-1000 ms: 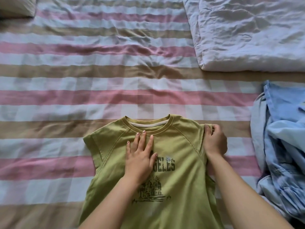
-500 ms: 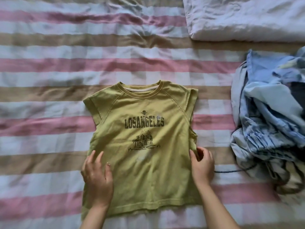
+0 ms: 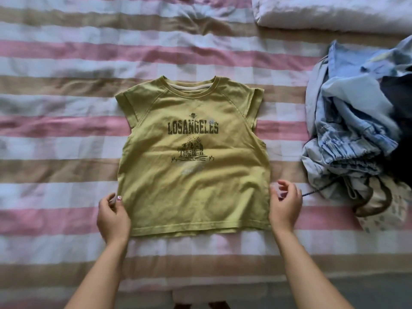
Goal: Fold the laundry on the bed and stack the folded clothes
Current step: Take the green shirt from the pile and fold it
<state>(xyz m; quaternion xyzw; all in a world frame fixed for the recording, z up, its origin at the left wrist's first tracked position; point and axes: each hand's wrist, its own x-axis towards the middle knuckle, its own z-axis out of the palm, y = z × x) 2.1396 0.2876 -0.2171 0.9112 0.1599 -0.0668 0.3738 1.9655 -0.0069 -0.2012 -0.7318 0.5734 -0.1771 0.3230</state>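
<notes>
- Your yellow-green cotton T-shirt (image 3: 194, 157) lies flat, front up, on the pink, tan and white striped bed (image 3: 66, 52).
- Your left hand (image 3: 113, 216) touches its near left edge, fingers bent; I cannot tell if it pinches.
- Your right hand (image 3: 285, 206) is loosely curled beside the right edge, holding nothing.
- Folding looks ready to start: grab one side and bring it over the middle.

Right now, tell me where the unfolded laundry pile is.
In the head view, the laundry pile lies on the bed right of the green T-shirt, below the white duvet.
</notes>
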